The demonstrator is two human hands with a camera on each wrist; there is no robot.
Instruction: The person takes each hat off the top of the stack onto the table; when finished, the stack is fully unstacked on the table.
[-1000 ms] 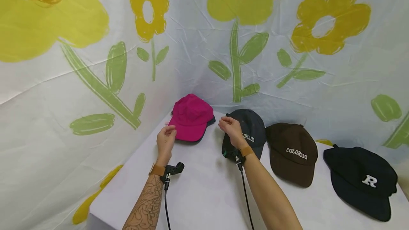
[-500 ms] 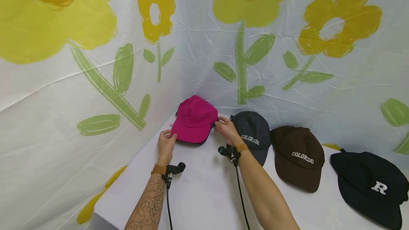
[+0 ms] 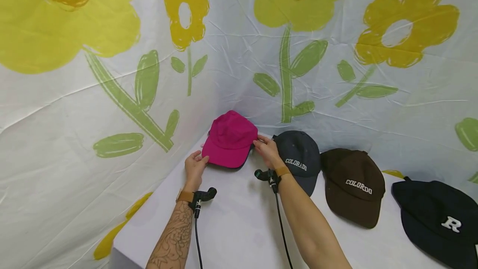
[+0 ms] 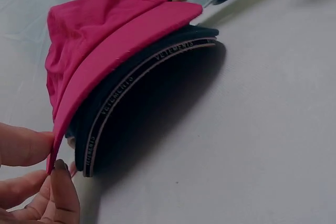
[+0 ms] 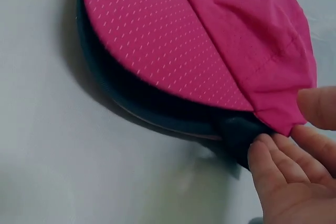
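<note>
A bright pink baseball cap (image 3: 230,136) sits stacked over a dark cap (image 4: 81,156) near the table's far corner. My left hand (image 3: 193,170) pinches the left edge of the pink brim between thumb and fingers. At the cap's right side, my right hand (image 3: 267,152) holds the lower edge of the crown. In the right wrist view, its fingertips (image 5: 261,148) lie against the dark cap just under the pink edge. Below the raised pink brim, the left wrist view shows the dark brim with a lettered band along its edge.
To the right stand a charcoal cap (image 3: 295,146) lettered COLORADO, a brown cap (image 3: 351,202) and a black cap (image 3: 422,202) with a white R. All rest on a white table (image 3: 231,227). A flower-printed cloth (image 3: 231,74) hangs close behind and at left.
My right hand has moved left from in front of the charcoal cap to the pink cap's side. The left hand has come onto the brim. The head view has shifted slightly.
</note>
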